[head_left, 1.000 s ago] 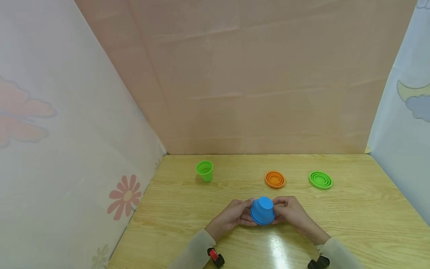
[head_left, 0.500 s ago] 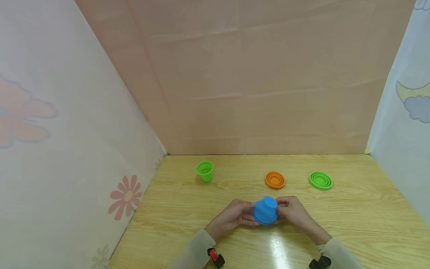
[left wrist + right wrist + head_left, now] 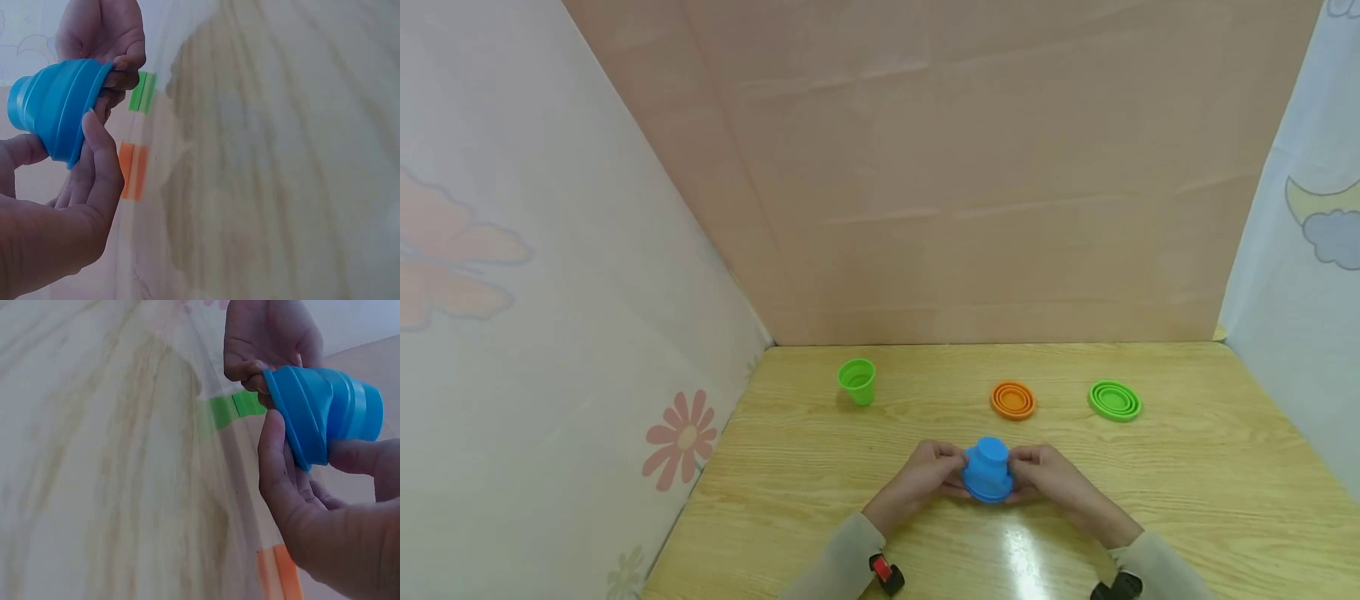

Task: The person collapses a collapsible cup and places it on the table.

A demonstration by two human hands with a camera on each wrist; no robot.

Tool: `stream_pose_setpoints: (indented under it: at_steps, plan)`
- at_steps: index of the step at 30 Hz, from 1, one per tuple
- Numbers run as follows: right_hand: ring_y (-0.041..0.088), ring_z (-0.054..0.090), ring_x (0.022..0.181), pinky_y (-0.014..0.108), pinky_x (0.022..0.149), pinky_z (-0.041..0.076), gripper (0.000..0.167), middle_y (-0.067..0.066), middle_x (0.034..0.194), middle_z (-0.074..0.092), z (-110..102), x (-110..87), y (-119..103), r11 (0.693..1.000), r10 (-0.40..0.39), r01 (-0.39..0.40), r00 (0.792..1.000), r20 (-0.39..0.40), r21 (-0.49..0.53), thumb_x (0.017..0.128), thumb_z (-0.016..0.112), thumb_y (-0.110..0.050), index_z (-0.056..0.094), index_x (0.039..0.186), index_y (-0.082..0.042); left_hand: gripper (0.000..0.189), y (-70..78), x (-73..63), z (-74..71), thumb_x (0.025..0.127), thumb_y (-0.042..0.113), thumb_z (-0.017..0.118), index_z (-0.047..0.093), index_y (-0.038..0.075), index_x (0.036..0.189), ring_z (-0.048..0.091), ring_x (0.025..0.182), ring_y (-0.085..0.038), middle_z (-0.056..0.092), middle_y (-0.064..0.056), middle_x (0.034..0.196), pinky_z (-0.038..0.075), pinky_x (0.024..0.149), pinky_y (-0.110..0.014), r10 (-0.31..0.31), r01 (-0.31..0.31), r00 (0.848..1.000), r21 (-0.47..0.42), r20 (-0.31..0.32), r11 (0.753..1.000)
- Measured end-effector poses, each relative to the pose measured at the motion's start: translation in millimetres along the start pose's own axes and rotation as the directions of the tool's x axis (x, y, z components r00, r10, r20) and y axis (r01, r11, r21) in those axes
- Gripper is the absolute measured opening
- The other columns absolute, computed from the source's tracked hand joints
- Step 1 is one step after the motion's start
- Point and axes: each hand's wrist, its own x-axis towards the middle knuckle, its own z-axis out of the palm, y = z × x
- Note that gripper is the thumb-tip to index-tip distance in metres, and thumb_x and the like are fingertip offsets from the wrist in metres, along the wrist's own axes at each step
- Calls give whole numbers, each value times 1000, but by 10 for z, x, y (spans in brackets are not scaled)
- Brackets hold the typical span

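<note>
From here, the left hand (image 3: 920, 475) and right hand (image 3: 1051, 477) pinch the blue cup (image 3: 988, 477) from opposite sides; I'd press evenly with both

Left hand (image 3: 924, 475), cup (image 3: 988, 478) between, right hand (image 3: 1049, 477)

No text, label, brand, number or sign can be read on the blue collapsible cup (image 3: 988, 477), the tall green cup (image 3: 857, 382) at far left, or the flattened orange cup (image 3: 1012, 402) and flattened green cup (image 3: 1115, 402) farther right; the near black-and-red wrist strap (image 3: 891, 579) shows too small to tell.
</note>
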Motion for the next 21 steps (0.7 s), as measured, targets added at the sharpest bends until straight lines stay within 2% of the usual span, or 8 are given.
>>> stream_pose_setpoints:
  at_steps: [4, 7, 10, 14, 21]
  plan:
    - [23, 71, 116, 43, 101, 63, 59, 18, 136, 64, -21, -7, 10, 992, 16, -27, 996, 88, 126, 107, 56, -12, 34, 149, 23, 26, 1, 7, -20, 103, 12, 58, 74, -2, 117, 74, 79, -15, 78, -8, 101, 68, 74, -33, 4, -1, 998, 54, -63, 999]
    - [21, 70, 120, 43, 104, 62, 72, 18, 138, 66, -2, -3, -21, 991, 15, -28, 995, 101, 128, 104, 64, -13, 26, 153, 24, 28, 6, 12, -22, 105, 14, 58, 72, -3, 122, 74, 81, -14, 79, -10, 104, 68, 73, -32, 29, -21, 995, 90, -93, 996]
    - [21, 70, 118, 43, 104, 61, 75, 16, 130, 70, 34, 7, -53, 994, 14, -24, 996, 93, 103, 101, 70, -13, 28, 150, 23, 30, 21, 19, -2, 107, 17, 59, 70, -5, 124, 74, 81, -13, 80, -13, 105, 68, 73, -32, 60, -49, 994, 123, -88, 991]
    - [20, 71, 114, 43, 102, 63, 67, 12, 122, 72, 72, 11, -59, 997, 7, -13, 998, 67, 82, 99, 73, -12, 36, 145, 21, 31, 46, 16, 40, 108, 17, 59, 70, -6, 125, 75, 82, -14, 80, -16, 107, 68, 74, -33, 81, -67, 993, 152, -88, 986]
    - [18, 69, 110, 37, 94, 64, 51, 10, 122, 68, 109, 23, -35, 999, 8, -8, 1000, -25, 32, 96, 72, -8, 48, 136, 13, 28, 86, 13, 98, 106, 20, 62, 71, -2, 121, 75, 84, -14, 80, -11, 104, 68, 76, -34, 41, -27, 995, 144, -95, 989]
